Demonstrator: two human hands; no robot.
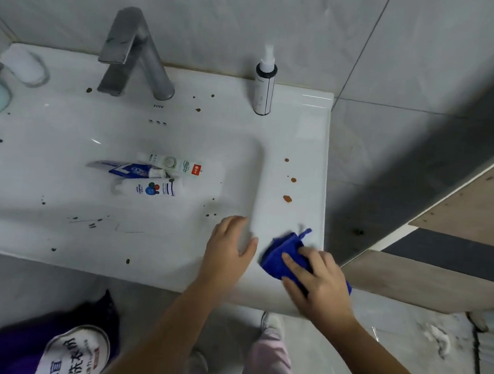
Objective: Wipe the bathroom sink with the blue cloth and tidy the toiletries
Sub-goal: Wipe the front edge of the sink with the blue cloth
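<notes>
Your right hand (pixel 318 281) lies on the blue cloth (pixel 282 250) with the fingers extended and spread, pressing it flat against the right ledge of the sink (pixel 60 175) near the front corner. Your left hand (pixel 231 245) rests just beside the cloth, fingers relaxed and holding nothing, on the ridge between the basin and that ledge. Brown spots (pixel 287 199) mark the ledge beyond the cloth, and darker specks dot the basin and rear deck. Three toiletry tubes lie together in the basin: a white tube (pixel 169 162), a blue tube (pixel 138 171) and a white tube with coloured dots (pixel 149 189). A spray bottle (pixel 264 89) stands upright at the rear right, well apart from the faucet (pixel 134 55).
</notes>
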